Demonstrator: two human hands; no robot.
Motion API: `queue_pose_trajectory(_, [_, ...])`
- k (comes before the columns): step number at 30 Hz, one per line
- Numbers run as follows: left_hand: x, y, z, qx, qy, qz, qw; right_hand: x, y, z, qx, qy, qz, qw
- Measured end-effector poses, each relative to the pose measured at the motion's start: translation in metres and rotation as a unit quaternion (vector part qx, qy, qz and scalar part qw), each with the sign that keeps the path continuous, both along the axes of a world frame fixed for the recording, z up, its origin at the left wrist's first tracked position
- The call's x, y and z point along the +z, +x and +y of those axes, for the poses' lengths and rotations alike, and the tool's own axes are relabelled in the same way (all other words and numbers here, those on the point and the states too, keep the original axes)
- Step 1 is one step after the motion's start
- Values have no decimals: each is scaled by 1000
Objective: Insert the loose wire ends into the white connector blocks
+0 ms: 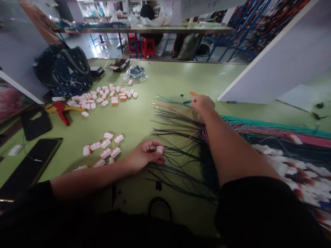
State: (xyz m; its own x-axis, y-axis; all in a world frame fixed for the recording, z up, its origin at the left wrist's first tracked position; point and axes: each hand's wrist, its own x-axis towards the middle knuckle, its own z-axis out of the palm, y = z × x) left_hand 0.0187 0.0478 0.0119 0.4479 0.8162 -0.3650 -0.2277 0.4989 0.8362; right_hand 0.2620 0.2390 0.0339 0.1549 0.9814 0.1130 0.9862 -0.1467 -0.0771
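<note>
My left hand (147, 155) is closed on a small white and orange connector (159, 150), from which a few thin wires run to the right. Farther up the table, my right hand (203, 103) is closed at the ends of the green wires (172, 100); its fingertips are too small to show exactly what they grip. An orange item (193, 93) and a blue item (187, 101) lie by those fingertips. Between the hands fan out dark wires (176, 119). Loose connectors (105, 153) lie left of my left hand.
A larger pile of connectors (89, 100) lies at the back left beside a red and yellow tool (62, 109), a dark bag (64, 70) and a black phone (31, 165). Wire bundles (279, 132) cover the right side. A white panel (271, 58) stands behind. A roll (159, 208) lies near the front edge.
</note>
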Motion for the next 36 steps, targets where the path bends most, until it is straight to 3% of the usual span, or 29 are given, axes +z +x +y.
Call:
queue_pose_trajectory(8, [-1, 0, 0, -2, 4, -7, 1000, 23, 6, -12, -102, 110, 106, 983])
queue_pose_trajectory(12, [-4, 0, 0, 9, 5, -10, 1000, 29, 0, -16, -5, 147, 239, 960])
queue_pose_trajectory(15, [-6, 1, -1, 15, 13, -11, 1000, 39, -19, -37, 125, 99, 311, 937])
queue_pose_trajectory(19, [-8, 0, -1, 29, 26, -12, 999, 49, -45, -86, 278, -11, 288, 916])
queue_pose_trajectory(23, [-11, 0, -1, 34, 34, -16, 999, 43, -57, -128, 375, -66, 248, 891])
queue_pose_trajectory(28, [-9, -1, -1, 26, 43, -1, 999, 27, -57, -160, 386, -41, 258, 885])
queue_pose_trajectory(32, [-5, -1, -4, 1, 65, 27, 998, 17, -53, -172, 375, -18, 305, 876])
queue_pose_trajectory(36, [-10, 0, -8, -24, 107, 43, 993, 12, -48, -179, 372, 4, 321, 871])
